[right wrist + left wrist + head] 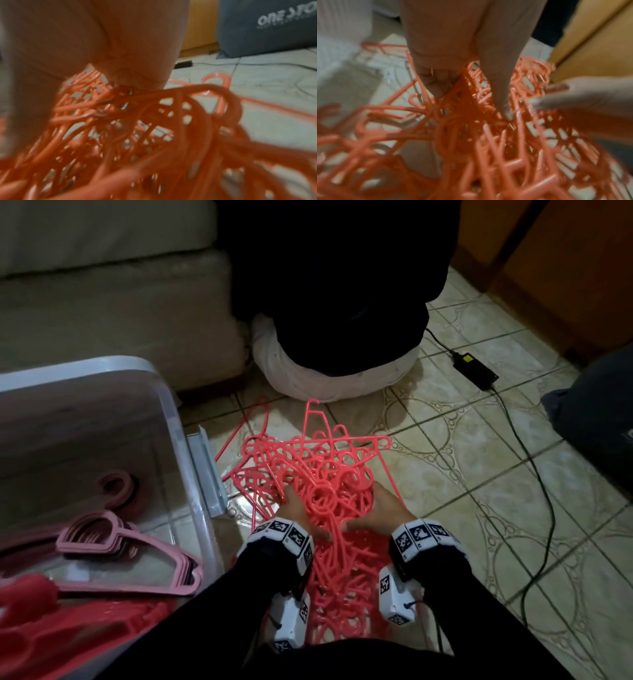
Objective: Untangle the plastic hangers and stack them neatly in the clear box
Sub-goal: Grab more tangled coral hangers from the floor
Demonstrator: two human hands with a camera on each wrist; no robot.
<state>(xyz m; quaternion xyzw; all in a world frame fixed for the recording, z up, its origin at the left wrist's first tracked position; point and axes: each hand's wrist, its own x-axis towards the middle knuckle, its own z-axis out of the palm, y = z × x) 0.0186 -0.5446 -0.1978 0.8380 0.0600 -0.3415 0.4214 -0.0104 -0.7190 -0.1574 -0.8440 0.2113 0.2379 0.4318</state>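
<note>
A tangle of coral-red plastic hangers (318,474) lies on the tiled floor in front of me and runs back between my wrists. My left hand (291,498) digs into its left side; in the left wrist view its fingers (433,83) curl round hanger bars while the thumb (501,94) pokes down into the pile. My right hand (370,508) grips the right side, its fingers buried among the hooks (171,108). The clear box (171,405) stands at the left and holds a stack of pink hangers (113,535) and blurred red hangers (51,611).
A person in a dark top and light trousers (335,364) sits just beyond the tangle, beside a beige sofa (102,302). A black power adapter (474,366) and its cable (534,467) cross the tiles at right. A dark bag (596,422) and wooden furniture (565,251) stand farther right.
</note>
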